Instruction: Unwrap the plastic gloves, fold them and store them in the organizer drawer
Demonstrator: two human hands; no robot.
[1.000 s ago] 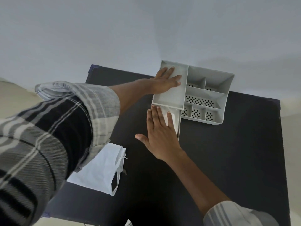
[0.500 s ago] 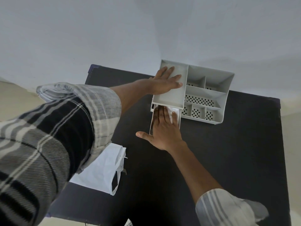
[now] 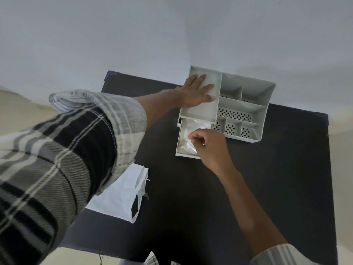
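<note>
The right hand point(image 3: 209, 145) hangs over the near end of the pulled-out drawer point(image 3: 180, 139), its fingers curled and pinched together on a corner of the clear plastic gloves point(image 3: 191, 133). The gloves lie crumpled inside the drawer, filling most of its open part. The left hand point(image 3: 196, 92) lies flat and spread, palm down, on the organizer point(image 3: 246, 109), pressing on its solid left-hand tray directly above the drawer; it holds nothing. The organizer is pale grey, with several small perforated compartments to the right of that tray, and stands at the far edge of the dark worktop point(image 3: 267, 188) against the wall. A white plastic bag point(image 3: 122, 196) lies flat on the worktop near the left sleeve point(image 3: 66, 159), well apart from the drawer.
</note>
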